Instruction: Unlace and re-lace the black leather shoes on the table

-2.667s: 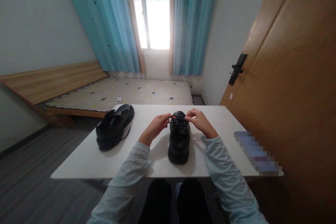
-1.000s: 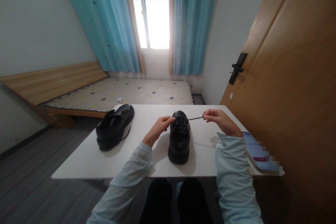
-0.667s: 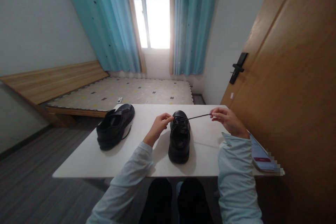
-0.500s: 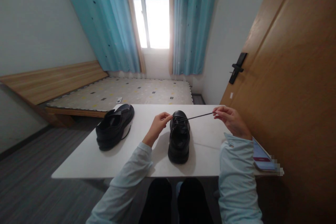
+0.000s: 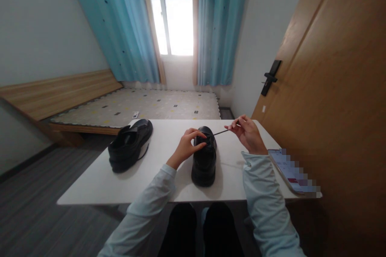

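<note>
A black lace-up shoe (image 5: 204,170) stands on the white table in front of me, toe pointing away. My left hand (image 5: 187,146) reaches onto its upper from the left, gripping it at the lacing with thumb and fingers on either side. From the right side of the lacing, a black shoelace (image 5: 220,132) runs taut to my right hand (image 5: 245,133), which pinches it between thumb and fingers above the table. To the left lies the other black shoe (image 5: 128,148), a lace end trailing beside it.
The white table (image 5: 90,186) carries both shoes and, at its right edge, a tablet-like device (image 5: 288,170), partly blurred out. Beyond stands a bed (image 5: 163,106) with a small white object (image 5: 135,115) on it. A wooden door (image 5: 328,88) is close on the right.
My right hand has moved left, nearer the shoe, with the lace, whose visible stretch is shorter. My left hand has shifted from the shoe's left edge onto its lacing.
</note>
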Available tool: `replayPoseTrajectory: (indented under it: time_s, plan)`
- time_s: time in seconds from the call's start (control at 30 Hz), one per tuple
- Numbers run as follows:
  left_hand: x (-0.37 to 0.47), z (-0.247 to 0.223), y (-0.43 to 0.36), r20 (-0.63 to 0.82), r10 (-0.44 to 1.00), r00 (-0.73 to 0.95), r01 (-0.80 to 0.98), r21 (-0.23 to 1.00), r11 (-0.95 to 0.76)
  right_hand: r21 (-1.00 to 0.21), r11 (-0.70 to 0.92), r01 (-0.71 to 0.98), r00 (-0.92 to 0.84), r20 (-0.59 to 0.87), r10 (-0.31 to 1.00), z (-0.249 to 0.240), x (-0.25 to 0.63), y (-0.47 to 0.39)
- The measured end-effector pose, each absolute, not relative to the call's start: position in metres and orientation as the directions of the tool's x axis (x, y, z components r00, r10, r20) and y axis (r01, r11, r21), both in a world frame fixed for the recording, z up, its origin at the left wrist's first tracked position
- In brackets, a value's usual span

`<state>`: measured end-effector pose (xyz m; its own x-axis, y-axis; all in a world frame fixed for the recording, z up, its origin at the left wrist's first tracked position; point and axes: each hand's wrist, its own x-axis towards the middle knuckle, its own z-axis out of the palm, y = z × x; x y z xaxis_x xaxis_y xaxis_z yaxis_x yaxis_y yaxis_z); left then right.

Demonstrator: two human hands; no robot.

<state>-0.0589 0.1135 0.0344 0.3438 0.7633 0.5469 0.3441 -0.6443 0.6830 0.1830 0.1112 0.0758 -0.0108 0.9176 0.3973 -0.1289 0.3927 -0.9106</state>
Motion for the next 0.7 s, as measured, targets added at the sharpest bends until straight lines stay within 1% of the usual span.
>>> replayPoseTrajectory:
  time_s: [0.07,0.13,0.23,0.33,0.43,0.53,0.6,0.7]
  plan:
    - [-0.059,0.034,0.113,0.543,0.767,0.341,0.338,0.691,-0.639,-0.910,0.410,-0.059,0.013,0.410,0.912,0.073,0.180,0.113]
    - [-0.058,0.035,0.113,0.546,0.767,0.337,0.332,0.694,-0.639,-0.910,0.413,0.028,-0.005,0.413,0.911,0.071,0.178,0.114]
    - [-0.058,0.034,0.113,0.555,0.760,0.338,0.320,0.692,-0.648,-0.903,0.396,0.165,-0.090,0.386,0.918,0.067,0.175,0.114]
    - [-0.058,0.034,0.113,0.551,0.768,0.328,0.303,0.708,-0.638,-0.888,0.383,0.253,-0.225,0.331,0.916,0.065,0.172,0.114]
    - [-0.058,0.034,0.112,0.550,0.771,0.321,0.297,0.714,-0.633,-0.881,0.385,0.275,-0.331,0.289,0.898,0.062,0.169,0.115]
    - [-0.058,0.035,0.112,0.563,0.757,0.332,0.312,0.692,-0.652,-0.902,0.360,0.238,-0.397,0.248,0.884,0.060,0.167,0.115]
    - [-0.058,0.035,0.112,0.574,0.745,0.340,0.322,0.673,-0.666,-0.916,0.337,0.219,-0.424,0.222,0.878,0.060,0.166,0.115]
    - [-0.058,0.035,0.111,0.578,0.738,0.347,0.335,0.659,-0.673,-0.910,0.335,0.243,-0.429,0.209,0.879,0.059,0.164,0.113]
